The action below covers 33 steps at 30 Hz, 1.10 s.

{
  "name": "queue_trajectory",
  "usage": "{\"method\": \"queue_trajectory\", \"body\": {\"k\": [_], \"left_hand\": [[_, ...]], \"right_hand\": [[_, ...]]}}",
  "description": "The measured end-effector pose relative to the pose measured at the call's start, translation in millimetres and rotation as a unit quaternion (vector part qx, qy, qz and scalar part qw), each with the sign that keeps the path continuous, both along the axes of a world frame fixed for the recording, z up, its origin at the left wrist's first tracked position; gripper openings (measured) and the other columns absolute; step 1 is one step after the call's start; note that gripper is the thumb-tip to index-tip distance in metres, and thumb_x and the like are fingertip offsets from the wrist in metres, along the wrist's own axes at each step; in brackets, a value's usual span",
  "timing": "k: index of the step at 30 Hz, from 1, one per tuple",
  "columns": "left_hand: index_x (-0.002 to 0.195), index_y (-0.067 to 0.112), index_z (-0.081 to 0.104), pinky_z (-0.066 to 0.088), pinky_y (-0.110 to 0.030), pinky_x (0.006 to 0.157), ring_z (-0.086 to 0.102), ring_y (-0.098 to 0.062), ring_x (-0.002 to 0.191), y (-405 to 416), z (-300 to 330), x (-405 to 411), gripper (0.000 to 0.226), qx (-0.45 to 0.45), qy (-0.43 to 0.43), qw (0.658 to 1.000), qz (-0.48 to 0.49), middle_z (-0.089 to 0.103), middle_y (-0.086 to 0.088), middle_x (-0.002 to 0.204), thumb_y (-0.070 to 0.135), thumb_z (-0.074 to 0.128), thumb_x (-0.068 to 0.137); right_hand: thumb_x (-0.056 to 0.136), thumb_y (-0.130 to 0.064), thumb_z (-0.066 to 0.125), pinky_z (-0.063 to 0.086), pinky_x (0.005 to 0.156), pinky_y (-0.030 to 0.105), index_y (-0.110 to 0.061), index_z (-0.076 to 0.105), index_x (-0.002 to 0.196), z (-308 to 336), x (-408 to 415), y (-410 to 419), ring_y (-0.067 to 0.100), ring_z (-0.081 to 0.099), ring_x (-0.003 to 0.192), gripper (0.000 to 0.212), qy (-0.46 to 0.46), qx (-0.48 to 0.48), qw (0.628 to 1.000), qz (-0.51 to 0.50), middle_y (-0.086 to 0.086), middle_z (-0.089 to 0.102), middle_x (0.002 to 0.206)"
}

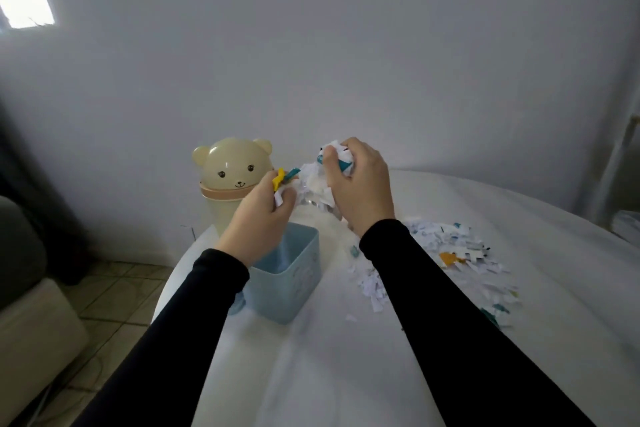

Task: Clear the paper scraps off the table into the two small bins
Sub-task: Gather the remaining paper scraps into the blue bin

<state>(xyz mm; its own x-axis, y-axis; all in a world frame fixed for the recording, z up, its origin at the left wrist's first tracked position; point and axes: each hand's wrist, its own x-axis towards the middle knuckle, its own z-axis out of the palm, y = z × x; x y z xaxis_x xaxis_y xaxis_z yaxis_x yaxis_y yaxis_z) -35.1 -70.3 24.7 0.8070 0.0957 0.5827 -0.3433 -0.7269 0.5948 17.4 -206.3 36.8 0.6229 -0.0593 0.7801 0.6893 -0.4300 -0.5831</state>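
Observation:
My left hand [258, 218] is closed around a bunch of paper scraps [282, 180], white, yellow and teal, held just above the open blue square bin [298, 274]. My right hand [360, 184] grips a bigger wad of white and teal scraps [337, 158], raised above the table behind the blue bin. A cream bear-shaped bin [232, 173] with a domed lid stands at the table's far left edge. A loose pile of paper scraps [450, 263] lies on the white tablecloth [346, 374] to the right of my right forearm.
The table's left edge drops to a tiled floor [104, 291]. A grey seat [20, 253] stands at far left. A plain wall rises behind the table, and a pale post [620, 149] stands at the right.

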Motion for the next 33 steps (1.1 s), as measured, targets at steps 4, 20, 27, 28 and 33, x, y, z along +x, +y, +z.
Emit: {"method": "queue_trajectory", "body": {"k": [4, 20, 27, 28, 33], "left_hand": [[0.089, 0.007, 0.046, 0.034, -0.023, 0.063, 0.046, -0.017, 0.069, 8, -21, -3, 0.015, 0.012, 0.029, 1.000, 0.000, 0.050, 0.000, 0.073, 0.018, 0.045, 0.098], [0.076, 0.019, 0.040, 0.032, -0.018, 0.051, 0.037, -0.015, 0.058, -7, -4, 20, 0.021, -0.020, 0.086, 0.996, 0.019, 0.043, -0.003, 0.066, 0.016, 0.043, 0.096], [0.103, 0.006, 0.049, 0.035, -0.011, 0.051, 0.041, -0.013, 0.063, -11, -15, 13, 0.012, -0.154, 0.059, 0.985, 0.057, 0.050, -0.005, 0.077, 0.013, 0.042, 0.096], [0.106, 0.006, 0.050, 0.037, -0.011, 0.054, 0.044, -0.013, 0.065, -11, -15, 13, 0.015, -0.171, 0.056, 0.983, 0.047, 0.053, -0.004, 0.080, 0.009, 0.042, 0.095], [0.106, 0.014, 0.054, 0.043, -0.023, 0.067, 0.052, -0.016, 0.076, -14, -18, 9, 0.017, -0.208, 0.037, 0.977, 0.033, 0.061, -0.001, 0.084, 0.009, 0.042, 0.095]], "right_hand": [[0.092, -0.029, 0.053, 0.035, 0.064, 0.029, -0.015, 0.045, 0.071, -14, 0, 14, 0.023, 0.048, 0.075, 0.027, 0.009, -0.008, 1.000, 0.007, 0.000, 0.051, 0.070], [0.094, -0.030, 0.052, 0.037, 0.055, 0.021, -0.014, 0.049, 0.070, -8, 15, -3, 0.014, 0.045, 0.060, 0.029, 0.082, 0.127, 0.987, 0.051, -0.001, 0.054, 0.065], [0.093, -0.031, 0.051, 0.040, 0.061, 0.032, -0.006, 0.055, 0.077, -13, 11, 37, 0.016, 0.046, 0.063, 0.030, 0.174, 0.226, 0.946, 0.152, 0.000, 0.052, 0.066], [0.093, -0.032, 0.051, 0.042, 0.062, 0.034, -0.003, 0.055, 0.079, -18, 12, 38, 0.019, 0.049, 0.065, 0.033, 0.181, 0.218, 0.947, 0.153, 0.004, 0.054, 0.068], [0.097, -0.029, 0.047, 0.038, 0.060, 0.030, -0.007, 0.050, 0.076, -36, 12, 39, 0.020, 0.048, 0.068, 0.030, 0.153, 0.079, 0.979, 0.113, 0.009, 0.056, 0.073]]}}
